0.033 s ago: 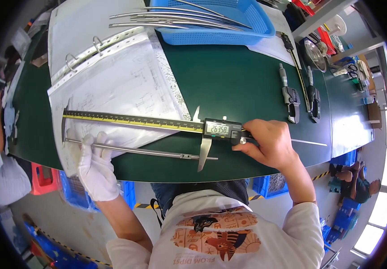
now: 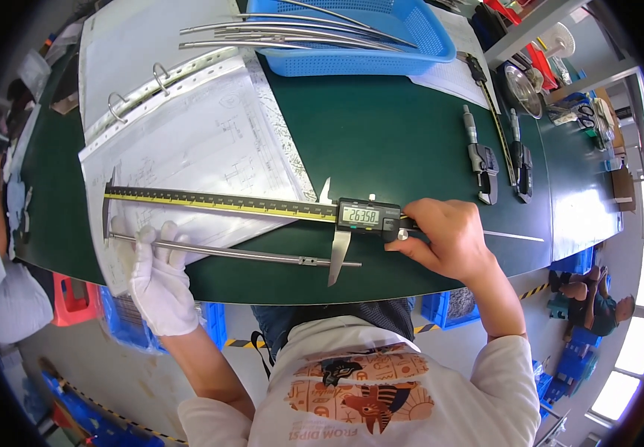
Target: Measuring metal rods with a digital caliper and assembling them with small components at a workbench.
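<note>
My left hand (image 2: 162, 287), in a white glove, is closed on a thin steel rod (image 2: 262, 255) near its left end. The rod lies level between the long jaws of a digital caliper (image 2: 369, 215). Its left end is at the fixed jaw, and a narrower tip at the right passes the sliding jaw. Small holes or notches show in the rod just left of that jaw. Bare, my right hand (image 2: 449, 237) grips the caliper's slide by the display and thumb roller. The caliper's beam crosses an open ring binder (image 2: 188, 141) of printed drawings.
A blue perforated basket (image 2: 352, 65) at the back holds several similar rods (image 2: 277, 36). Two micrometers (image 2: 482, 164) and another long caliper (image 2: 497, 112) lie at the right on the green table (image 2: 382, 141). Below the table edge are a red stool (image 2: 74, 298) and blue crates (image 2: 449, 308). Other people sit farther off.
</note>
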Available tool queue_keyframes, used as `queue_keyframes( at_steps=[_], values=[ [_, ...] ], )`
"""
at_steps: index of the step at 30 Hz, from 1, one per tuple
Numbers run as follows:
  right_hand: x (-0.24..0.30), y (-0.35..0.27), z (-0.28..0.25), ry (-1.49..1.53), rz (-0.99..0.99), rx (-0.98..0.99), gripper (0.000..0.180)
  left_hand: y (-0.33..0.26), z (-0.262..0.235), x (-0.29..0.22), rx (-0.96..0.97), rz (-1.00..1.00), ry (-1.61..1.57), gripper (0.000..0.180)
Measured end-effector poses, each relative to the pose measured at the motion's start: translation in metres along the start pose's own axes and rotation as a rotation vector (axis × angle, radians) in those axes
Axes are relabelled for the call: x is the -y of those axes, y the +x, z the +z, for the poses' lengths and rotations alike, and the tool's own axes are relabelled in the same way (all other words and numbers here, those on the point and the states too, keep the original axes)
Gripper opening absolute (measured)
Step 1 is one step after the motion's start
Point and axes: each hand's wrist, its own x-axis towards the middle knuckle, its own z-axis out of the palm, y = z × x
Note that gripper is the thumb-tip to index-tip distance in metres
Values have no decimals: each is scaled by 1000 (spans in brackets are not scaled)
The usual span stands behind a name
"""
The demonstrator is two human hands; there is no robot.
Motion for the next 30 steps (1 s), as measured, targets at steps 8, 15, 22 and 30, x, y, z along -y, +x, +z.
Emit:
queue_keyframes(
  at_steps=[8,15,22,30],
  values=[
    [-1,-1,0,-15,-5,4,35,-1,8,-3,-58,-18,32,51],
    [-1,-2,0,43,10,0,33,-2,7,-2,-44,-11,27,48],
    [1,-1,-3,-19,1,22,35,4,-2,3,-83,-42,28,44],
    [-31,-41,-53,-146,88,-58,37,3,20,-12,-35,-209,-160,17]
  ],
)
